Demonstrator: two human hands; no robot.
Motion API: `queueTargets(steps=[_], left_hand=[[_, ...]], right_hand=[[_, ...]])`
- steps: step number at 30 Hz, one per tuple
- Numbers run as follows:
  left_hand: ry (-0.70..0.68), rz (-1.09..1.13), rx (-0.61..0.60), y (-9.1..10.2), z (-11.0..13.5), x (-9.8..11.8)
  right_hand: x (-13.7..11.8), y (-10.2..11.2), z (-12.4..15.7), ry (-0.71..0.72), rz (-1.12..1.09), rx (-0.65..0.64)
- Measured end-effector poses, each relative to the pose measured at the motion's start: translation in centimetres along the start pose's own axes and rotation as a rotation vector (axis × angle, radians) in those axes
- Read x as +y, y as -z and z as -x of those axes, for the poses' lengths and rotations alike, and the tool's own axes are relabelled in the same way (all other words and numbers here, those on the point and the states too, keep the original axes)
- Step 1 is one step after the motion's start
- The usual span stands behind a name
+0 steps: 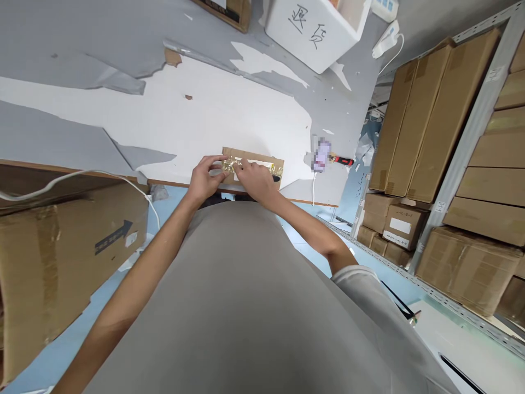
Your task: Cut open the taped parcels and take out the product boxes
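Observation:
A small flat cardboard parcel wrapped in shiny clear tape lies at the near edge of the table. My left hand grips its left end, fingers curled over the top. My right hand rests on the parcel's middle, with fingertips pinching at the taped strip. Both hands touch the parcel and nearly meet over it.
A white foam box with handwriting stands at the table's far side. A red-handled tool lies right of the parcel. Shelves of cardboard boxes fill the right. A large carton with a white cable stands at left.

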State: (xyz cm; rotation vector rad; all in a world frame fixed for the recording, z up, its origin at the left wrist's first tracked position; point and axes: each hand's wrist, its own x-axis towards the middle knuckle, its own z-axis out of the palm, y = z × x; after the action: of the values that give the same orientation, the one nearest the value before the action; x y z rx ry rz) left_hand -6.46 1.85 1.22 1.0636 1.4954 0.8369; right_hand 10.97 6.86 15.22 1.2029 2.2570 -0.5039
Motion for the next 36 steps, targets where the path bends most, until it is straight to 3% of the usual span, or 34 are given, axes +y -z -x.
queueTargets(steps=[5,8,13,18,22,27,30,33,36], left_hand=[[0.009,-0.003,0.034,-0.2,0.1,0.3],[0.016,-0.01,0.052,-0.3,0.2,0.2],[0.017,-0.013,0.069,-0.5,0.1,-0.2],[0.013,-0.02,0.063,-0.8,-0.4,-0.1],[0.002,-0.009,0.069,-0.6,-0.5,-0.1],[-0.023,-0.033,0.145,0.4,-0.2,-0.3],[0.007,-0.078,0.184,1.5,-0.1,-0.6],[0.054,-0.115,0.222,2.8,0.1,-1.0],[0.081,-0.157,0.251,4.0,0.1,-1.7]], right_hand=[[1.3,-1.3,0.1,-0.092,-0.025,-0.017],[3.9,-2.1,1.9,-0.114,-0.021,-0.02],[9.6,-3.6,6.8,-0.296,0.008,-0.09],[12.9,-6.4,7.8,-0.262,0.002,-0.041],[14.8,-9.7,7.4,-0.246,-0.174,-0.002],[13.6,-14.8,7.2,-0.185,-0.608,0.191],[11.3,-17.1,5.8,-0.282,-0.849,0.344],[9.6,-17.7,3.6,-0.407,-0.987,0.424],[8.6,-16.9,1.7,-0.451,-1.062,0.408]])
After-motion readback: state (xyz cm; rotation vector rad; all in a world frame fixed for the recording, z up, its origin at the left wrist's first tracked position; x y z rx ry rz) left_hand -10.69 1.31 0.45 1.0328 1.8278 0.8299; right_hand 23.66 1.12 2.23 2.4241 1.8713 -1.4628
